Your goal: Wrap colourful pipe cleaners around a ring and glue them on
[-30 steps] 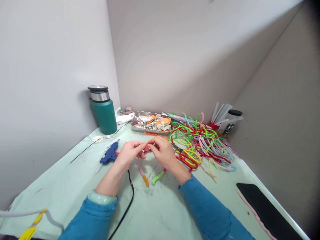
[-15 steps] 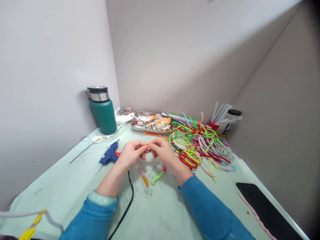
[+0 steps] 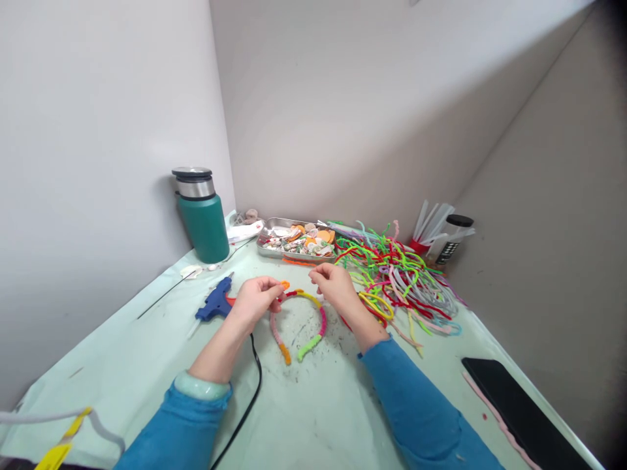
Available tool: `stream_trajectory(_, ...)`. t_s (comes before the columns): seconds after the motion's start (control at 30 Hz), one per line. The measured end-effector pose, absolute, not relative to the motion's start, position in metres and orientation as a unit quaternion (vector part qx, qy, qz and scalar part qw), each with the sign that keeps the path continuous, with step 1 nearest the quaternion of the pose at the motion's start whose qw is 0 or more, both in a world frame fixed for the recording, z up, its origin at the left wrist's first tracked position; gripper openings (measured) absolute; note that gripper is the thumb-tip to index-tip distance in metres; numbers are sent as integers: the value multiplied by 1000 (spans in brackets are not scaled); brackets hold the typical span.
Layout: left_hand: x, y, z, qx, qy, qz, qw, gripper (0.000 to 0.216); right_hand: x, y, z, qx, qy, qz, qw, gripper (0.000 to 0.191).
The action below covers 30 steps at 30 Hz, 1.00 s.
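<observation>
Pale green worktop (image 3: 122, 365) in a corner booth, pipe-cleaner pile (image 3: 396, 274) at right, glue gun (image 3: 214, 303) at left. Wrapped headband (image 3: 298, 323) arches between the hands. Left hand (image 3: 255, 301) pinches its orange end; right hand (image 3: 333, 287) hangs loose, fingers curled, touching nothing. A second ago both pinched together. One-handed, that wrap could unwind or the band tip over.
</observation>
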<state>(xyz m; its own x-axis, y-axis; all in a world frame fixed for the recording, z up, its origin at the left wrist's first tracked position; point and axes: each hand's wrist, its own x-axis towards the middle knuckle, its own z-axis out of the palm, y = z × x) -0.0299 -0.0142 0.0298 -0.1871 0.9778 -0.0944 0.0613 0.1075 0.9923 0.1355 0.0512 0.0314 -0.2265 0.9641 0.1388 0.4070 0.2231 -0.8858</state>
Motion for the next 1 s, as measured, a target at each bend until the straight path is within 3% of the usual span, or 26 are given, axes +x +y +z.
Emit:
stream_trajectory(0.13, -31, -11, 23, 462, 603, 468, 451, 15, 140, 54, 28, -506, -758, 279, 302, 13)
stream_trajectory(0.3, -31, -12, 24, 478, 598, 456, 454, 19, 135, 43, 34, -463, -764, 369, 257, 19)
stream_trajectory(0.57, -30, -14, 24, 504, 577, 449, 460, 28, 121, 34, 29, -425, -724, 456, 295, 15)
stream_trajectory(1.0, -28, -15, 27, 486, 557, 483, 468, 26, 117, 34, 25, -423, -769, 363, 312, 18)
